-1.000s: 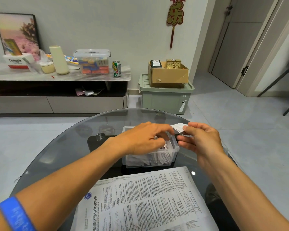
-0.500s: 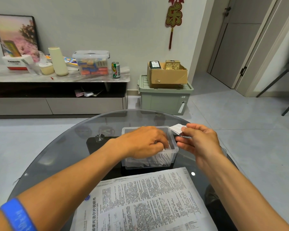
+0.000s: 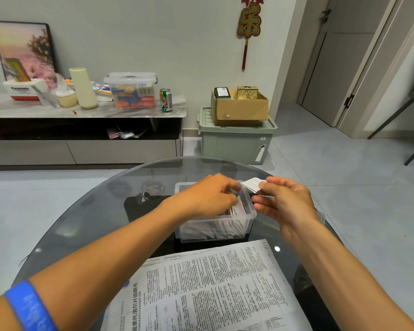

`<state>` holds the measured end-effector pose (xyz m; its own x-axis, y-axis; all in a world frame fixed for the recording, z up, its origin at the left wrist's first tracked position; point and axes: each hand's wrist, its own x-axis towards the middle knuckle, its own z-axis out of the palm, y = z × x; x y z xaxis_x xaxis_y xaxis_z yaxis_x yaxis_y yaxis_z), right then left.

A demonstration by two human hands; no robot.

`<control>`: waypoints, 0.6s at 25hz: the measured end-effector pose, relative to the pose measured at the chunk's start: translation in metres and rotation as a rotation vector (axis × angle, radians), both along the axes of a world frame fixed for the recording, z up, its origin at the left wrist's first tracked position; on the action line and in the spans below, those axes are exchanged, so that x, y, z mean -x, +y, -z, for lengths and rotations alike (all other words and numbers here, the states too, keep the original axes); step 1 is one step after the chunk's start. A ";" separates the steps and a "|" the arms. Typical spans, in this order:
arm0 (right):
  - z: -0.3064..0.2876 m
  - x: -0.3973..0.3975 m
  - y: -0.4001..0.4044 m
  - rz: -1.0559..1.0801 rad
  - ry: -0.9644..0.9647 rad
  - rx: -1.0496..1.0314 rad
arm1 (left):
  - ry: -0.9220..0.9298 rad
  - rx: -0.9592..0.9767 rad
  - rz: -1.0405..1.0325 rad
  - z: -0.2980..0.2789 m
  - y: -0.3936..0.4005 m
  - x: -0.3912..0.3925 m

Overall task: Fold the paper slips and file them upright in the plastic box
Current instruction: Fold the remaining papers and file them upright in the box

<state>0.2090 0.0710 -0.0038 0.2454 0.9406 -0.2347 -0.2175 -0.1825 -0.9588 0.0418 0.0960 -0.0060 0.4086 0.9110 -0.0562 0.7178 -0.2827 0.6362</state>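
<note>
2 hands [image 3: 210,197] [image 3: 285,201], 1 folded slip [image 3: 252,183] (right pinches), 1 plastic box [image 3: 215,231]

Two bare forearms, no sleeves, a blue wristband [image 3: 30,306] with faint pale lettering on the left arm

The left hand [image 3: 208,194] covers most of the plastic box's [image 3: 249,211] open top, and standing slips [image 3: 234,210] fill its right end. The right hand [image 3: 285,199] blocks the box's right side. A printed sheet [image 3: 213,283] covers the near counter [image 3: 86,223]; glass left of the box lies bare.
</note>
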 end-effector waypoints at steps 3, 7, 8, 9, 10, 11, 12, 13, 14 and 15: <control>0.000 0.001 0.000 -0.001 0.005 0.000 | 0.030 -0.001 -0.065 0.003 0.005 -0.009; 0.000 0.003 -0.001 -0.011 0.005 -0.001 | 0.150 -0.060 -0.078 0.006 0.003 -0.015; 0.000 0.003 -0.001 -0.012 0.004 -0.003 | 0.146 -0.074 -0.087 0.006 0.003 -0.016; 0.000 0.002 -0.001 -0.012 0.003 -0.005 | 0.141 -0.085 -0.099 0.006 0.002 -0.016; 0.000 0.002 -0.001 -0.012 0.002 -0.005 | 0.140 -0.093 -0.114 0.006 0.001 -0.017; 0.000 0.002 -0.001 -0.014 0.003 -0.006 | 0.140 -0.087 -0.129 0.007 0.000 -0.017; 0.000 0.002 -0.001 -0.016 0.002 -0.006 | 0.128 -0.066 -0.144 0.007 0.000 -0.017; 0.000 0.002 -0.001 -0.018 0.001 -0.006 | 0.100 -0.027 -0.158 0.008 0.001 -0.017; 0.000 0.002 -0.001 -0.019 0.000 -0.007 | 0.066 0.018 -0.169 0.009 0.002 -0.017; 0.000 0.003 -0.002 -0.020 0.000 -0.008 | 0.038 0.060 -0.179 0.010 0.003 -0.018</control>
<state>0.2064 0.0693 -0.0038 0.2264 0.9472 -0.2273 -0.2137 -0.1794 -0.9603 0.0595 0.0986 -0.0155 0.2370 0.9635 -0.1246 0.7769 -0.1110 0.6198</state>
